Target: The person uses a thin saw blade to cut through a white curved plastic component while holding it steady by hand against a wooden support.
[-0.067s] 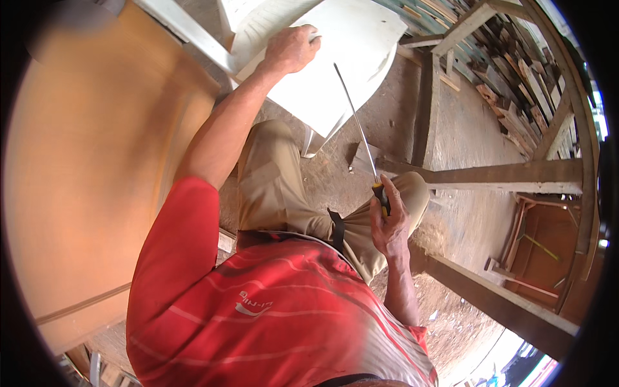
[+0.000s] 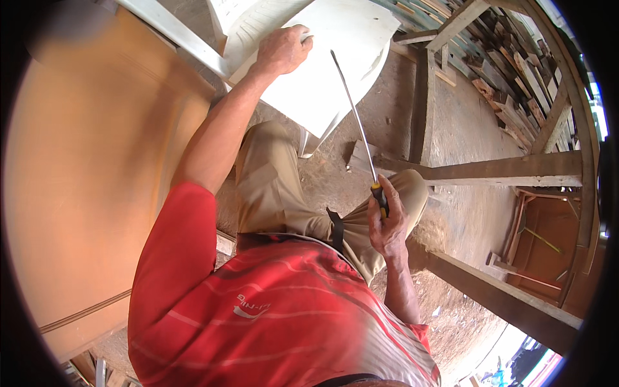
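Note:
My right hand point(image 2: 391, 226) is wrapped round the black and yellow handle of a long screwdriver point(image 2: 380, 196). The thin metal shaft points up and away, and its tip appears over a flat white sheet point(image 2: 303, 97). That sheet lies across a white plastic chair point(image 2: 242, 29) in front of my knees. My left hand point(image 2: 284, 50) is above the sheet's left part with its fingers curled closed. Something small and pale may be between the fingertips, too little of it showing to name.
A large tan wooden panel point(image 2: 97, 180) fills the left side. Wooden frame beams point(image 2: 509, 174) run along the right, with a pile of timber offcuts point(image 2: 516, 90) behind them. A wood block point(image 2: 362, 155) rests on the dirt floor beyond my right knee.
The whole view has shifted slightly. Both hands keep nearly the same pose, with the screwdriver still in the right one.

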{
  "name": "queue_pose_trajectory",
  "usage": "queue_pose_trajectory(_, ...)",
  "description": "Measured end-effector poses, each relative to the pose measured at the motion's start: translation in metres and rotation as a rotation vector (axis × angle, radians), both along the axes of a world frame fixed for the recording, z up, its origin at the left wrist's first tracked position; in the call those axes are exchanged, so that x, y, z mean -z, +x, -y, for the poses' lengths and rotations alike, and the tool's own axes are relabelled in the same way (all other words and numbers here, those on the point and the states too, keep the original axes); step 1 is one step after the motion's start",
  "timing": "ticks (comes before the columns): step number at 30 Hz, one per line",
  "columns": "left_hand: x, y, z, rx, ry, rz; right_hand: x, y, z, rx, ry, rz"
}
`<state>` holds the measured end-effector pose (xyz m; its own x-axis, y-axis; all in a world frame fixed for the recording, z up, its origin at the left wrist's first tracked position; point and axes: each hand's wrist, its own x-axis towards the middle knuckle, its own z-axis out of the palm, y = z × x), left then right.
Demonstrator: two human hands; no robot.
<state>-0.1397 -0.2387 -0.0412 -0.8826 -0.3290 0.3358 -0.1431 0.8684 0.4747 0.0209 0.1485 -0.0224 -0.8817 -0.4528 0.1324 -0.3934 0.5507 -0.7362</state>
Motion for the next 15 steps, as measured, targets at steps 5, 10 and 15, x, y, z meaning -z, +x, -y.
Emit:
queue_pose_trajectory(5,0.003,-0.003,0.003,0.003,0.004,-0.045,-0.01,-0.005,0.003,0.0,0.044,0.049)
queue_pose_trajectory(10,-0.001,-0.002,-0.003,0.02,0.028,-0.013,-0.003,0.0,0.001,0.074,-0.006,0.066)
queue_pose_trajectory(15,-0.004,-0.001,-0.001,0.023,0.011,-0.005,-0.002,0.003,0.003,0.077,0.005,0.071)
